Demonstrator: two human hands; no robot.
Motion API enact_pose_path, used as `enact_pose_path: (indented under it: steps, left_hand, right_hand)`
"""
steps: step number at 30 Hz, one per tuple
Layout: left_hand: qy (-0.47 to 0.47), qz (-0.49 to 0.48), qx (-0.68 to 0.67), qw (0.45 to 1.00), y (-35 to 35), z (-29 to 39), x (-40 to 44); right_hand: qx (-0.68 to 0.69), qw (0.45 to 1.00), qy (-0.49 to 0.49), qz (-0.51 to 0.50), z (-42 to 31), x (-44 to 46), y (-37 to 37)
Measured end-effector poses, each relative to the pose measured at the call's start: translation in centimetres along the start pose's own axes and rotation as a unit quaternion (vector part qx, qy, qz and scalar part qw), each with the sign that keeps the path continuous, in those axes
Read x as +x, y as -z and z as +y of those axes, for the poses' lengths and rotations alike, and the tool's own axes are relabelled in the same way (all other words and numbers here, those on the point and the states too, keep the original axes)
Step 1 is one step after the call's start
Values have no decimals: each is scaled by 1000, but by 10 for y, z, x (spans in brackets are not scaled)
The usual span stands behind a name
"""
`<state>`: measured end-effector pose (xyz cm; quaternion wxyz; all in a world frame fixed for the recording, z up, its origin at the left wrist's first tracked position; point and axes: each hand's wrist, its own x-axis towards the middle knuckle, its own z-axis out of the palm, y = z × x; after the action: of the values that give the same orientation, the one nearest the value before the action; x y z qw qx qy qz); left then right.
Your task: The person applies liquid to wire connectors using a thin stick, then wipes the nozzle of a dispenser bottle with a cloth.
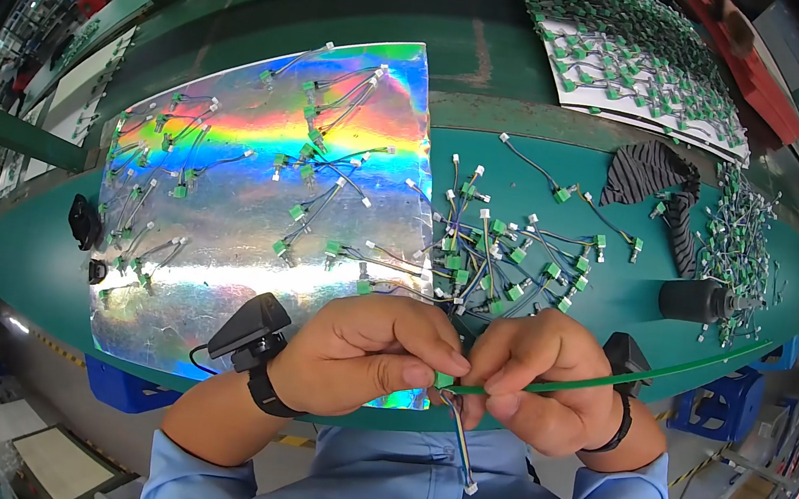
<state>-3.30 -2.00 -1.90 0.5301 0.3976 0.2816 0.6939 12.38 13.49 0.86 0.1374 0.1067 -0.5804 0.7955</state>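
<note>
Close to my body at the table's front edge, my left hand [375,355] pinches a small green connector [444,381] with a short wire lead [463,445] hanging down from it. The lead ends in a white plug [470,487]. My right hand [544,375] is closed on a long thin green strip [645,376], which runs out to the right past my wrist. The strip's left end meets the connector between my fingertips; whether it is joined to it I cannot tell. Just beyond my hands lies a pile of similar wired connectors [499,263].
A shiny holographic sheet [220,236] with several wired connectors covers the left of the green table. On the right are a dark bottle [691,300], a striped cloth [644,173] and a heap of leads [740,229]. A white board [641,105] full of connectors stands at the back.
</note>
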Motion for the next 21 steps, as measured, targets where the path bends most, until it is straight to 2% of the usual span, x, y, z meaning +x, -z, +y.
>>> enact_pose_path:
  steps: [6,12,15,21]
  left_hand:
    - [-11,-16,-15,1000,2,0,2]
    - [-7,-6,-25,1000,-1,1,1]
    - [-5,-5,-28,1000,-2,1,1]
    - [-6,-15,-27,999,-1,0,2]
  right_hand:
    - [-9,998,45,-38,6,2,3]
    - [-152,983,91,-45,-2,6,2]
    - [-161,982,88,-37,-3,4,1]
    - [-47,997,46,-27,0,2,2]
